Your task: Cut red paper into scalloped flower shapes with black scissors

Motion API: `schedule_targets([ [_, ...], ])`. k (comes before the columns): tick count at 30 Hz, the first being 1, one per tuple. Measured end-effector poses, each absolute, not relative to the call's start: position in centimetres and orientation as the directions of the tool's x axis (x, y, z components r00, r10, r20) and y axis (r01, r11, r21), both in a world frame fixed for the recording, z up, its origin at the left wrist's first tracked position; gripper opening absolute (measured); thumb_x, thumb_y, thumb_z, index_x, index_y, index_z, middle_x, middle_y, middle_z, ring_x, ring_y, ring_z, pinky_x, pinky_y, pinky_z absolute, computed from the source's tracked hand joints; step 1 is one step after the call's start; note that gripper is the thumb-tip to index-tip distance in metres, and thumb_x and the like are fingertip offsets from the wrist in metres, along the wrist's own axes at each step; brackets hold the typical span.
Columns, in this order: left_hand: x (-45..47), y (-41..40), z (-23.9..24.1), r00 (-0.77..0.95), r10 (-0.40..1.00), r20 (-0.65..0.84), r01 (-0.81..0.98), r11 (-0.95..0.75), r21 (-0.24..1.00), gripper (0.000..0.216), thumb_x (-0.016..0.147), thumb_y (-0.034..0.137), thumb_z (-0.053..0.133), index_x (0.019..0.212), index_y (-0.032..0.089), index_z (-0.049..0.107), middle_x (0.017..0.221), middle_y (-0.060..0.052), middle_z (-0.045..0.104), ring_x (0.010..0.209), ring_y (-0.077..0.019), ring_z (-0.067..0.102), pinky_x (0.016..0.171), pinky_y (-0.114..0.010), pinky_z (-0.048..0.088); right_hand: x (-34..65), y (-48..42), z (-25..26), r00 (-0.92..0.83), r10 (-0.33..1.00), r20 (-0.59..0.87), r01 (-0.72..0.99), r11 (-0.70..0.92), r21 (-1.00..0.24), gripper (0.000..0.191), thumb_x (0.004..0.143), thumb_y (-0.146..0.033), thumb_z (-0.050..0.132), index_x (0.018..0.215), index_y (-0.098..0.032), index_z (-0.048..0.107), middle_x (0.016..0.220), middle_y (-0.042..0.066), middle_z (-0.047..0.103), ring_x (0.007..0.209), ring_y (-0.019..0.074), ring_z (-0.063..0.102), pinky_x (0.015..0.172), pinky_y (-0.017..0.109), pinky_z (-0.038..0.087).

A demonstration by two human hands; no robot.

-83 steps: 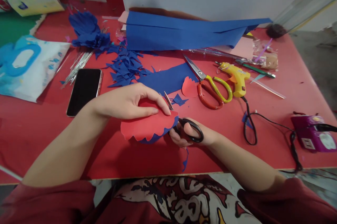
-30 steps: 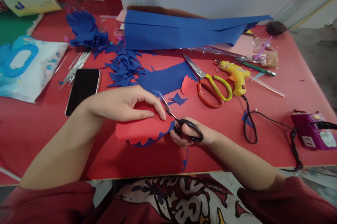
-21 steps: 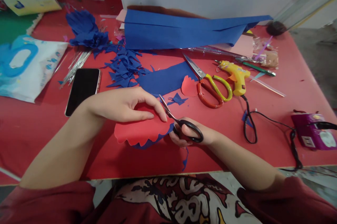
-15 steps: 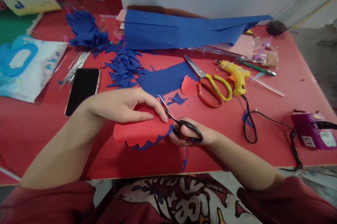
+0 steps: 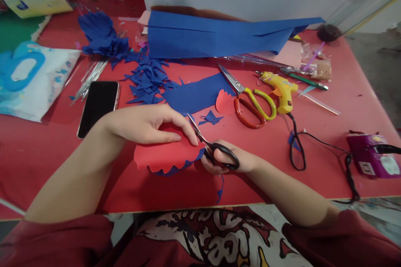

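Note:
My left hand [image 5: 156, 127] is closed on a red scalloped paper piece [image 5: 166, 156], thumb on top and other fingers along its far side. Under the red piece lies blue paper [image 5: 175, 170], showing along its near edge. My right hand [image 5: 230, 156] grips black-handled scissors [image 5: 227, 155], their blades parted at the right edge of the papers. A thin blue strip [image 5: 221, 189] dangles below the scissors. Past my hands lie a blue paper sheet [image 5: 197, 91], a small red scalloped piece [image 5: 224, 103] and a blue scrap [image 5: 211, 117].
Large scissors with red and yellow handles [image 5: 250, 110] lie beside a yellow glue gun [image 5: 282, 91], whose cord runs towards a purple box [image 5: 372, 156]. A phone [image 5: 98, 108], a wipes pack [image 5: 34, 79], blue petal scraps [image 5: 147, 79] and folded blue paper [image 5: 219, 37] surround the work.
The papers and the scissors have shifted very slightly to the left and upward. Both hands keep their hold.

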State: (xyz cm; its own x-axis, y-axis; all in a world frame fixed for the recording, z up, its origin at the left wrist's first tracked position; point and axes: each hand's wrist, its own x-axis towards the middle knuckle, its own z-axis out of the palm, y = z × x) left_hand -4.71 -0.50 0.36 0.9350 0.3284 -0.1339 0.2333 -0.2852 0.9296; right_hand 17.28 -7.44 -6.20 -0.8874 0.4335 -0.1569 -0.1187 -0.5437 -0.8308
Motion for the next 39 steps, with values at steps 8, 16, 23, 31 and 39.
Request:
schedule_targets([
  [8, -5.1, -0.1, 0.0, 0.945, 0.290, -0.153, 0.239, -0.288, 0.927, 0.030, 0.082, 0.005, 0.051, 0.102, 0.019, 0.069, 0.107, -0.005, 0.071, 0.100, -0.0145, 0.064, 0.087, -0.017, 0.044, 17.3, -7.5, -6.1, -0.872, 0.451, -0.192, -0.106, -0.555, -0.825, 0.055, 0.074, -0.066, 0.056, 0.061, -0.014, 0.043, 0.048, -0.007, 0.039, 0.037, 0.0020, 0.029, 0.036, 0.019, 0.022],
  [16, -5.3, 0.1, -0.1, 0.944, 0.286, -0.167, 0.243, -0.252, 0.937, 0.027, 0.083, 0.010, 0.054, 0.102, 0.019, 0.070, 0.106, -0.006, 0.071, 0.102, -0.0172, 0.064, 0.089, -0.019, 0.044, 17.2, -7.6, -6.3, -0.857, 0.449, -0.254, -0.077, -0.598, -0.798, 0.054, 0.073, -0.064, 0.059, 0.056, -0.016, 0.039, 0.040, -0.010, 0.036, 0.030, 0.0014, 0.028, 0.035, 0.018, 0.025],
  [23, -5.2, 0.0, -0.3, 0.924, 0.336, -0.182, 0.278, -0.265, 0.923, 0.033, 0.079, 0.004, 0.052, 0.100, 0.022, 0.070, 0.101, -0.001, 0.073, 0.093, -0.0144, 0.067, 0.081, -0.016, 0.046, 17.1, -7.5, -6.8, -0.818, 0.547, -0.175, -0.279, -0.644, -0.712, 0.054, 0.075, -0.067, 0.054, 0.069, -0.014, 0.050, 0.045, -0.009, 0.042, 0.031, 0.0021, 0.028, 0.038, 0.019, 0.032],
  [31, -4.6, -0.3, -0.2, 0.826, 0.549, -0.125, 0.328, -0.288, 0.900, 0.030, 0.077, 0.012, 0.054, 0.095, 0.026, 0.073, 0.096, 0.002, 0.074, 0.088, -0.0152, 0.067, 0.081, -0.021, 0.048, 17.1, -6.7, -6.1, -0.759, 0.626, -0.180, -0.435, -0.693, -0.575, 0.055, 0.072, -0.072, 0.050, 0.071, -0.017, 0.052, 0.051, -0.007, 0.046, 0.034, 0.0036, 0.031, 0.039, 0.020, 0.034],
  [39, -3.0, -1.4, -1.3, 0.655, 0.754, -0.053, 0.345, -0.235, 0.909, 0.029, 0.081, 0.019, 0.051, 0.101, 0.021, 0.070, 0.108, -0.001, 0.070, 0.103, -0.0192, 0.063, 0.097, -0.032, 0.045, 16.4, -7.2, -7.3, -0.367, 0.909, -0.196, -0.386, -0.340, -0.858, 0.036, 0.068, -0.046, 0.069, 0.059, -0.016, 0.051, 0.046, -0.005, 0.052, 0.030, 0.0045, 0.035, 0.035, 0.021, 0.035],
])
